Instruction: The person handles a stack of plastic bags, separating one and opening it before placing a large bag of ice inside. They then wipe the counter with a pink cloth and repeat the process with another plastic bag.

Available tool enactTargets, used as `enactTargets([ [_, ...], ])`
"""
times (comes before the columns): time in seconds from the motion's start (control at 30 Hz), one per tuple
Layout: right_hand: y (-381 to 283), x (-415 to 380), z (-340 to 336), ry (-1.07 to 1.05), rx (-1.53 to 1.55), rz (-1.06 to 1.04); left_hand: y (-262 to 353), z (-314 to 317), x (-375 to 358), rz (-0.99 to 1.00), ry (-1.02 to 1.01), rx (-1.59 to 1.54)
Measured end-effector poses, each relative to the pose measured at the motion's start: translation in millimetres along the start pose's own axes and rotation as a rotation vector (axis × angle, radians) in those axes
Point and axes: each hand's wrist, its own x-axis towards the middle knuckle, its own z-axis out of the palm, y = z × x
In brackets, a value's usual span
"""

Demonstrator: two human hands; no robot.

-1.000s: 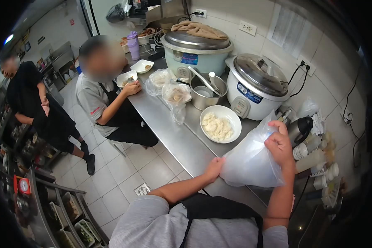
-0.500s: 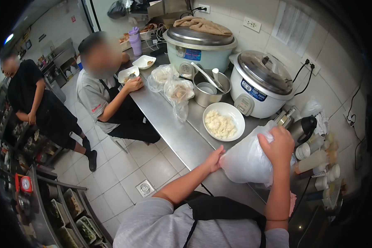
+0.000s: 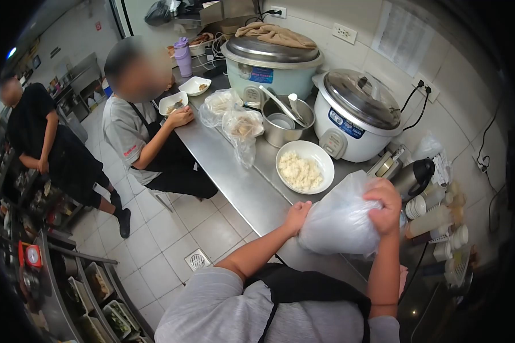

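Observation:
A large whitish, translucent plastic bag (image 3: 340, 220) is held between my two hands over the near part of the steel table. My left hand (image 3: 297, 217) grips its left edge, with the fingertips partly hidden. On the upper right side, my right hand (image 3: 386, 206) has its fingers curled into the plastic. What the bag contains cannot be made out. Just beyond it stands a white bowl (image 3: 328, 164) of cooked rice (image 3: 299, 171).
Behind the bowl are a metal pot (image 3: 279, 136) with utensils, knotted food bags (image 3: 243, 123) and two rice cookers (image 3: 352, 108). A kettle (image 3: 413, 178) and bottles (image 3: 429, 223) line the right. One person (image 3: 137, 126) sits eating at left; another (image 3: 48, 131) stands behind.
My right hand's fingers have curled in and gathered the plastic at the bag's right side. The bag's shape has changed, bunching up under that hand. My left hand stays at its left edge.

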Motion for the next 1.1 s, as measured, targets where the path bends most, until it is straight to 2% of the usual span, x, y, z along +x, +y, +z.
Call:
enactTargets([
  [0.1,17,-31,7,0.302,0.699,0.302,0,-2,-3,0.115,0.02,0.12],
  [0.23,65,-96,20,0.576,0.995,0.977,-2,-5,-5,0.163,-0.011,0.179],
  [0.3,72,-133,43,0.649,1.024,1.176,-2,-5,-1,0.193,-0.019,0.218],
  [0.4,70,-160,57,0.659,0.973,1.266,-3,-9,-5,0.206,-0.034,0.249],
  [0.57,66,-174,48,0.65,0.898,1.277,12,-10,-18,0.222,-0.1,0.386],
  [0.67,58,-197,45,0.654,0.865,1.318,-2,-14,-13,0.194,-0.131,0.355],
  [0.77,48,-225,42,0.682,0.852,1.375,40,-11,-29,-0.05,-0.199,0.37],
  [0.87,38,-245,44,0.72,0.843,1.437,51,-10,-22,-0.168,-0.284,0.382],
  [0.97,31,-263,48,0.747,0.837,1.489,42,-1,-18,0.026,-0.205,0.576],
  [1.07,33,-266,50,0.744,0.838,1.495,-2,-4,-3,0.321,-0.13,0.427],
  [1.1,31,-267,52,0.741,0.837,1.492,-7,-5,-2,0.352,-0.128,0.455],
])
